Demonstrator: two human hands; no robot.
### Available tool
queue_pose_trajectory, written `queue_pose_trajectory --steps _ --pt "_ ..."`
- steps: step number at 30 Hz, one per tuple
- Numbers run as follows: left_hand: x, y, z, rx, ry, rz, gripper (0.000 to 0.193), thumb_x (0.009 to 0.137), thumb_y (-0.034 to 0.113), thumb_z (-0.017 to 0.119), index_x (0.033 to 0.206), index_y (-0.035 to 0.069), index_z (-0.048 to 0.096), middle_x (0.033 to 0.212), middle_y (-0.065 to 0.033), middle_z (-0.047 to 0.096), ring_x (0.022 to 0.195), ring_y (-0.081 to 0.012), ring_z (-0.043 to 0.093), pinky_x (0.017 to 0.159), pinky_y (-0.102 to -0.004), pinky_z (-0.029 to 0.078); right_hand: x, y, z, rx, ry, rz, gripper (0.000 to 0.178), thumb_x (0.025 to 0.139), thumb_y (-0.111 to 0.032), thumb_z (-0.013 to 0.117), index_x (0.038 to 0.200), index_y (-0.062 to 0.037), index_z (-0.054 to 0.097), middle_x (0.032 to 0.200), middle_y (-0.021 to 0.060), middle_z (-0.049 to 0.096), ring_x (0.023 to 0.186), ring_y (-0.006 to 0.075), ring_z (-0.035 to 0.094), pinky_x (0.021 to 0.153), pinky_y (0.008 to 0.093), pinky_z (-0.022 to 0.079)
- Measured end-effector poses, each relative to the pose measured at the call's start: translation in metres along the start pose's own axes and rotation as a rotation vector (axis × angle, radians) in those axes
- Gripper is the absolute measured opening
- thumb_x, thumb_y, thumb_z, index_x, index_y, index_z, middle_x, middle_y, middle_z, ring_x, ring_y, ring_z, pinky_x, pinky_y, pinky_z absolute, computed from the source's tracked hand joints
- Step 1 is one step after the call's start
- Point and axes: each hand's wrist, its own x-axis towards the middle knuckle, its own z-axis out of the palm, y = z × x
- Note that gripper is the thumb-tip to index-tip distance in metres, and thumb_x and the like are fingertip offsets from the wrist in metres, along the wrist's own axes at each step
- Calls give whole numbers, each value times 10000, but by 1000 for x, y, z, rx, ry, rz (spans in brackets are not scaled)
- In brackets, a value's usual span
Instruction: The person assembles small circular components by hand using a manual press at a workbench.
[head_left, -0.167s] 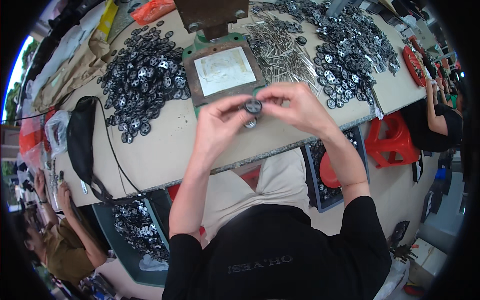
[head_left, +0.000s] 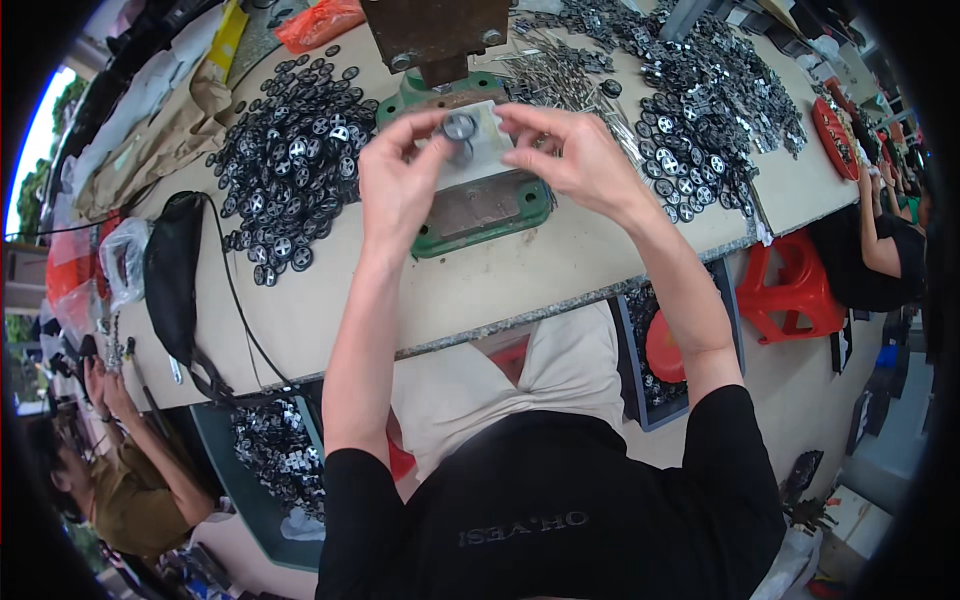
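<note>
My left hand [head_left: 398, 185] pinches a small black toy wheel [head_left: 460, 127] with a silver centre, over the white plate [head_left: 482, 168] on the green press base [head_left: 485, 232]. A second round part shows just below the wheel, blurred by motion; whether the two are joined I cannot make out. My right hand [head_left: 590, 165] is beside the plate's right edge, thumb and fingers apart, apparently holding nothing. Above the plate hangs the press's brown metal block [head_left: 435, 30].
A heap of black wheels [head_left: 290, 165] lies left of the press. To its right are thin metal rods [head_left: 560, 85], more wheels [head_left: 685, 160] and small dark parts [head_left: 710, 75]. Bins [head_left: 265, 470] stand below the table edge. A red stool [head_left: 790, 285] is at right; another person [head_left: 140, 480] sits at left.
Both hands have moved forward from the front of the press to over its plate. They have parted, and the wheel has come away with my left hand.
</note>
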Motion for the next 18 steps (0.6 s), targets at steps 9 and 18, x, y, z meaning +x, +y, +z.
queue_pose_trajectory --steps 9,18 --pt "21 -33 2 46 46 27 211 783 126 661 940 -14 652 759 -53 661 686 -81 588 646 -223 458 -15 19 -26 -102 2 57 268 806 -145 637 1046 -27 636 932 58 661 718 88 577 595 210 454" --pt "26 -19 14 303 81 55 202 749 108 657 911 -12 655 782 -106 659 654 -145 608 637 -256 471 85 -53 -161 -256 305 -336 330 858 -256 579 1099 -31 587 873 78 645 806 185 602 797 304 473"
